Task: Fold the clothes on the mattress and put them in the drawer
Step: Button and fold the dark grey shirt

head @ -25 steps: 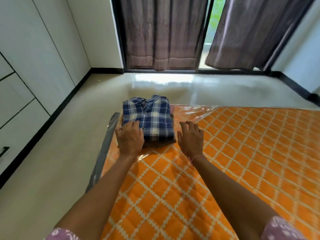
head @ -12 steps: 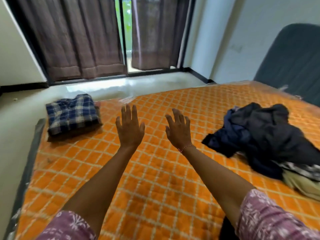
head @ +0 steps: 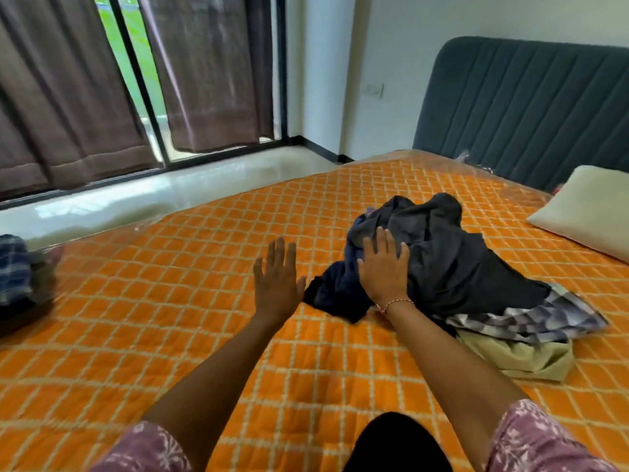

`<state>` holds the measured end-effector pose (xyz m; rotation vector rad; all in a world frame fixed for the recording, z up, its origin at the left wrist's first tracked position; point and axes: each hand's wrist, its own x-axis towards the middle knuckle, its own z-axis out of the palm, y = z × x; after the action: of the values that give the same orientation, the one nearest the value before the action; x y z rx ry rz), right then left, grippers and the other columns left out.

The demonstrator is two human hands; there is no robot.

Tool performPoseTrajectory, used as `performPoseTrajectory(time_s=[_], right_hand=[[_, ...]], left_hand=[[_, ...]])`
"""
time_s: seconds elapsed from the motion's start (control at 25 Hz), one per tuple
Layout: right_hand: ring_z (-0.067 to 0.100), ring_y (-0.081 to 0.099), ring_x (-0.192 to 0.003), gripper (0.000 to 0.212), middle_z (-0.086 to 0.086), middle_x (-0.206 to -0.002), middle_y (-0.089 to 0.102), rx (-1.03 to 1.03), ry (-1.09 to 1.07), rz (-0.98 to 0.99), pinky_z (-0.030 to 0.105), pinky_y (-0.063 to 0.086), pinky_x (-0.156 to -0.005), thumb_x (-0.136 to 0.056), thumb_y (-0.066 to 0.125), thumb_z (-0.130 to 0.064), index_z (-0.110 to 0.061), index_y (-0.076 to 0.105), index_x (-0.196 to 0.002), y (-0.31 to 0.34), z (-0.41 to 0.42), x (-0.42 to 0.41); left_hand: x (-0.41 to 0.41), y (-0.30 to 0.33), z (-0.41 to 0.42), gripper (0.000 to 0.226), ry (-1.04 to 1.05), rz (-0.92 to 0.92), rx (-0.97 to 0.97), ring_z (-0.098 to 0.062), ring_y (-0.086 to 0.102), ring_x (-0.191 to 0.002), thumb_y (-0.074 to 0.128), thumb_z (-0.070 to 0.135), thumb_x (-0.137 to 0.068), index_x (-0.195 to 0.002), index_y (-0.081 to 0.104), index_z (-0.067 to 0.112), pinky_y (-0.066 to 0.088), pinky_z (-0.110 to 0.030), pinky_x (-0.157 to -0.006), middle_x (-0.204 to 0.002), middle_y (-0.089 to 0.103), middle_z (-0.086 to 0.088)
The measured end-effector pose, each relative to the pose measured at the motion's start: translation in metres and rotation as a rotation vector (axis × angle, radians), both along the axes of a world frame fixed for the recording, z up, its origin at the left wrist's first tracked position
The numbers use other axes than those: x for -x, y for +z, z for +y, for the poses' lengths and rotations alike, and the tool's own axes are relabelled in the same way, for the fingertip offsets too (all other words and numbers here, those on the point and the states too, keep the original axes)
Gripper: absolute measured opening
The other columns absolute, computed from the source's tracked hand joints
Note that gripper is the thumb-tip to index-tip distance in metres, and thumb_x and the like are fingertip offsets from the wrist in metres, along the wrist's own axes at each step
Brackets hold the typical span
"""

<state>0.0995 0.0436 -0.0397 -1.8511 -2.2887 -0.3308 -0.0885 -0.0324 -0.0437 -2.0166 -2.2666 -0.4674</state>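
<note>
- Both arms reach out over the orange quilted mattress (head: 170, 335), sleeves patterned in pink.
- The left hand (head: 277, 284) hovers flat with straight fingers, holding nothing, just left of the heap of clothes (head: 452, 267).
- The right hand (head: 384, 270) lies spread against the near side of that heap, fingers straight, not curled around the dark cloth.
- The heap sits on the mattress: dark garments on top, a grey checked piece and a beige one beneath.
- Far left of the heap, a folded blue plaid shirt (head: 17, 267) rests at the mattress edge.
- Right of the heap lies a cream pillow (head: 589, 212); beyond it, a grey headboard (head: 524, 107).
</note>
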Motion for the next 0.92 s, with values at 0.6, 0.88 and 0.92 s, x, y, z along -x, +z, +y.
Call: performPoseTrajectory(time_s=[0.6,0.88,0.92], right_hand=[[0.022,0.056,-0.080,0.029,0.017,-0.085,0.065,0.594,0.119,1.488,0.024,0.042,-0.060,-0.080,0.045,0.012,-0.001,0.067,-0.095,0.042,0.023,0.028],[0.022,0.062,-0.102,0.015,0.005,-0.108,0.068,0.996,-0.187,1.666,0.027,0.047,-0.079,-0.091,0.055,-0.014,-0.014,0.071,-0.091,0.003,-0.058,-0.024],[0.023,0.060,-0.100,0.022,0.007,-0.113,0.064,0.978,-0.334,1.815,0.029,0.046,-0.077,-0.094,0.051,-0.022,-0.010,0.069,-0.101,-0.003,-0.071,-0.032]], left_hand=[[-0.103,0.030,0.095,0.054,-0.131,-2.258,0.294,-0.009,0.064,-0.067,0.040,0.071,-0.086,-0.096,0.066,0.025,0.051,-0.019,-0.060,-0.073,0.069,0.003],[-0.020,0.020,0.071,0.008,0.146,-1.930,0.047,-0.026,0.055,-0.072,0.054,0.008,-0.078,-0.086,0.052,0.011,0.052,-0.035,-0.061,-0.083,0.052,-0.012],[-0.009,0.027,0.063,0.010,0.140,-1.953,0.004,-0.027,0.057,-0.074,0.045,0.004,-0.085,-0.087,0.052,0.010,0.052,-0.037,-0.066,-0.083,0.054,-0.013]])
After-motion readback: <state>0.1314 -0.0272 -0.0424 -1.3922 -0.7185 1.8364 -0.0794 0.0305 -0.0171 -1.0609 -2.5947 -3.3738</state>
